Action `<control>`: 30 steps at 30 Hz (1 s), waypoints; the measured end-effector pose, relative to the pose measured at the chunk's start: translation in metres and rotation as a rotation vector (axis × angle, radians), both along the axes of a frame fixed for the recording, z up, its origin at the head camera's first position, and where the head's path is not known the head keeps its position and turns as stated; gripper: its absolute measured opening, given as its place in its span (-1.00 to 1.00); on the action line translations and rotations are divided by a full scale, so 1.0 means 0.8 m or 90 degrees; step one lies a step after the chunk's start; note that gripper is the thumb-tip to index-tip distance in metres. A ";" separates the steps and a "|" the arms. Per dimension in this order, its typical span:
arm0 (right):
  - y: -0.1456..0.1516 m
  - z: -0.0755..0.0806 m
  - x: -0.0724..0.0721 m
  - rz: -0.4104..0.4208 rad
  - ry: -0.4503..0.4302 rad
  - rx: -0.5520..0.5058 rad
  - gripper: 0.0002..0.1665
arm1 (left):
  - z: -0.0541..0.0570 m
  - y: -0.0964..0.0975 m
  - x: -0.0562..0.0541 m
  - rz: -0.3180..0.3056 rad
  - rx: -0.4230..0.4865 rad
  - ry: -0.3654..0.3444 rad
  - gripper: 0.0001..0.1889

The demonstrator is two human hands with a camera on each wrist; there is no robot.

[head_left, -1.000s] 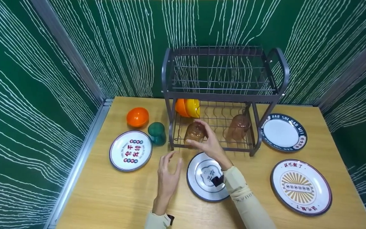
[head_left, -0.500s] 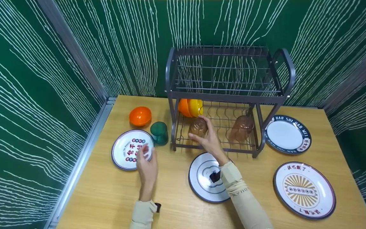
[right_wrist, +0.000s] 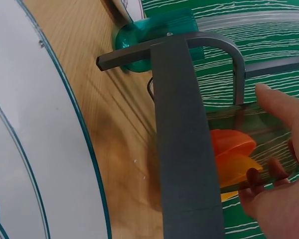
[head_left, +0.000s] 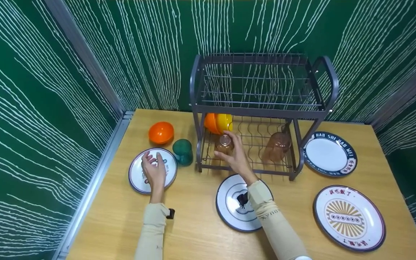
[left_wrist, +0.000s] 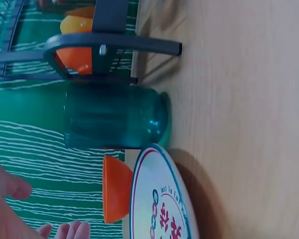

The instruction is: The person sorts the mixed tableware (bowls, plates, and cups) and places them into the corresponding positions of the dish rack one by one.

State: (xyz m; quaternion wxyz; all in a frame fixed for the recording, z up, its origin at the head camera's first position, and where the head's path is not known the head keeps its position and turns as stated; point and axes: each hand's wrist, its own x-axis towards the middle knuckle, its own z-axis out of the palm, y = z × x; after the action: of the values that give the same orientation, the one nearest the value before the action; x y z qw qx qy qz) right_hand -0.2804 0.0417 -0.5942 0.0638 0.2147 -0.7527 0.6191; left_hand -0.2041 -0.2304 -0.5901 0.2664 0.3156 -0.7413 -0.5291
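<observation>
My right hand (head_left: 235, 153) is at the lower tier of the dark rack, holding an upside-down amber glass (head_left: 224, 145) between thumb and fingers. In the right wrist view the see-through glass (right_wrist: 229, 119) stands behind the rack's front bar, with the thumb on one side and fingertips on the other. My left hand (head_left: 154, 170) hovers over a white plate with red lettering (head_left: 169, 176), fingers loosely bent around nothing. Right beside that plate stands a green glass (head_left: 182, 151). An orange bowl (head_left: 161, 132) sits behind the plate.
The two-tier dish rack (head_left: 260, 110) holds an orange bowl (head_left: 211, 122), a yellow bowl (head_left: 225, 122) and a pinkish glass (head_left: 277, 146) below. A plate (head_left: 228, 207) lies under my right forearm. Two more plates, one blue-rimmed (head_left: 311, 164), one sunburst-patterned (head_left: 372, 220), lie at right.
My left hand has moved left from in front of the rack to over the red-lettered plate. My right hand stays at the amber glass. The head view has shifted slightly.
</observation>
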 end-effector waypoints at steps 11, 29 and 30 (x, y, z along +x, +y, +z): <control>-0.001 -0.004 -0.003 0.020 0.009 0.000 -0.08 | 0.000 -0.016 -0.043 0.004 0.040 -0.030 -0.49; -0.012 -0.008 -0.009 -0.019 -0.010 0.016 -0.02 | -0.007 -0.041 -0.077 -0.001 0.110 -0.064 -0.48; -0.013 -0.008 -0.009 -0.022 -0.009 0.016 0.00 | -0.008 -0.041 -0.078 -0.003 0.112 -0.065 -0.48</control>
State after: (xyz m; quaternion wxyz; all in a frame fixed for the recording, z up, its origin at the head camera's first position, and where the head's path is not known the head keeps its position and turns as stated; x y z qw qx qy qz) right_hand -0.2878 0.0315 -0.6006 0.0665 0.1985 -0.7644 0.6099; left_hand -0.2668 -0.2634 -0.5964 0.1983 0.3629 -0.7052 -0.5759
